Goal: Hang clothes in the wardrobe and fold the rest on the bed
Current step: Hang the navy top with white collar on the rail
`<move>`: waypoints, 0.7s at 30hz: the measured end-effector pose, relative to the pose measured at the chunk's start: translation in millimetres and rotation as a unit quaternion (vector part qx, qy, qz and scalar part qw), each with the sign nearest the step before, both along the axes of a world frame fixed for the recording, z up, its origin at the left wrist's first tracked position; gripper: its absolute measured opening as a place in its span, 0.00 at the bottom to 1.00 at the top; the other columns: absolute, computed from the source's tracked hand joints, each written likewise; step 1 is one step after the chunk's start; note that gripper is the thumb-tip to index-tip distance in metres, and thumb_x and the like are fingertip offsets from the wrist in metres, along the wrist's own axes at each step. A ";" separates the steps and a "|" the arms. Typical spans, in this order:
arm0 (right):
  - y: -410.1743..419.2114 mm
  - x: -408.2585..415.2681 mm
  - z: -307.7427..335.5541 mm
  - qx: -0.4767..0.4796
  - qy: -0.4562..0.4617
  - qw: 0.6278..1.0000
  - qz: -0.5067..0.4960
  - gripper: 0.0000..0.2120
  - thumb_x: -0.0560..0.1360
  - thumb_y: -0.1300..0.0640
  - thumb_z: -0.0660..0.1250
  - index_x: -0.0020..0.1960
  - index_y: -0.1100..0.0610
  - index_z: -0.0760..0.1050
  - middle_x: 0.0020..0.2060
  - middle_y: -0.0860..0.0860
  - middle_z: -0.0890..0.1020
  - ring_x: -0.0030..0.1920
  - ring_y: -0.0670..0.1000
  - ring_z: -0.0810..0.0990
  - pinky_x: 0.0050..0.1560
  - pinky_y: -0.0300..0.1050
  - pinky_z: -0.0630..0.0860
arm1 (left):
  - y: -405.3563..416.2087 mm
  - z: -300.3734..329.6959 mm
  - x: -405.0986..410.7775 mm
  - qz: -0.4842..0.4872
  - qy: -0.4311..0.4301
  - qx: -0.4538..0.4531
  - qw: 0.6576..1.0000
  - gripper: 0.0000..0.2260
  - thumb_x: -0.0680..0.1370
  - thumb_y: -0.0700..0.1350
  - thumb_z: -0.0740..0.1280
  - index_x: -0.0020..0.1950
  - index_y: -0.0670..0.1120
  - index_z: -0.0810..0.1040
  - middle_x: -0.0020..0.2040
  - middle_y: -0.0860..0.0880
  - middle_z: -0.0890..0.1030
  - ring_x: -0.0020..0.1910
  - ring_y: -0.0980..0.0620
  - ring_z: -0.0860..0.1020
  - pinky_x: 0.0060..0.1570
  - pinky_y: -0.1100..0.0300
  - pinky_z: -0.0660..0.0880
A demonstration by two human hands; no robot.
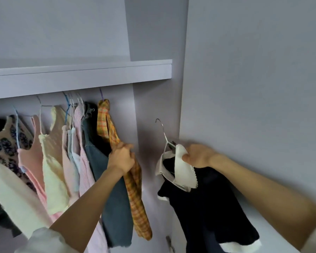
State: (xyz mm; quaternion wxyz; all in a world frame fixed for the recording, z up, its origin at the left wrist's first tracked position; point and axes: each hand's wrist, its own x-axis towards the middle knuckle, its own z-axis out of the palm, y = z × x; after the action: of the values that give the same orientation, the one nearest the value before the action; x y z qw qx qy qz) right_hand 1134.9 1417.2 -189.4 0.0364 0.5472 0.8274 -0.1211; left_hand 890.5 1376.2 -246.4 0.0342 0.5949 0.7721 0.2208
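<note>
My right hand grips the white collar of a black top that sits on a thin wire hanger. The hanger's hook points up, free in the air, to the right of the hung clothes and below the shelf. My left hand grips the orange plaid garment, the rightmost piece hanging in the wardrobe. The rail itself is hidden behind the shelf front.
A lilac shelf runs above the row of hung clothes: a grey-blue piece, pink, cream and patterned tops. The wardrobe's side panel and open door stand on the right.
</note>
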 end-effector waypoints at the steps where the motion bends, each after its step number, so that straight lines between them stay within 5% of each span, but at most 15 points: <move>1: -1.7 -5.2 -1.1 0.018 0.012 1.000 -0.007 0.12 0.79 0.50 0.53 0.47 0.57 0.70 0.49 0.55 0.77 0.53 0.56 0.76 0.47 0.43 0.67 | 1.5 3.8 -3.2 0.003 0.010 -0.008 1.000 0.16 0.78 0.42 0.59 0.67 0.46 0.71 0.67 0.45 0.67 0.68 0.44 0.63 0.64 0.49 0.66; 12: 25.7 -85.3 -32.3 0.115 0.165 0.979 -0.023 0.16 0.82 0.51 0.49 0.59 0.62 0.67 0.54 0.60 0.78 0.54 0.62 0.76 0.45 0.48 0.68 | 9.8 17.6 -40.7 0.015 0.092 -0.048 0.994 0.21 0.80 0.46 0.57 0.73 0.47 0.62 0.73 0.46 0.58 0.70 0.43 0.59 0.65 0.46 0.64; 21: 75.3 -157.6 -56.2 0.160 0.280 0.947 0.006 0.13 0.78 0.59 0.55 0.60 0.63 0.66 0.49 0.62 0.78 0.50 0.64 0.76 0.43 0.49 0.69 | 43.0 -13.0 -58.3 0.012 0.126 0.024 0.992 0.22 0.81 0.49 0.57 0.74 0.48 0.60 0.76 0.46 0.52 0.74 0.46 0.53 0.68 0.44 0.59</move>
State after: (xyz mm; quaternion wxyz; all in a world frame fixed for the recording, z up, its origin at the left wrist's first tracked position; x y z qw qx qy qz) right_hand 977.2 1492.5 -245.6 -0.2837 0.4846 0.8163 -0.1353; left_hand 832.2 1419.2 -259.4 -0.0800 0.6094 0.7719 0.1626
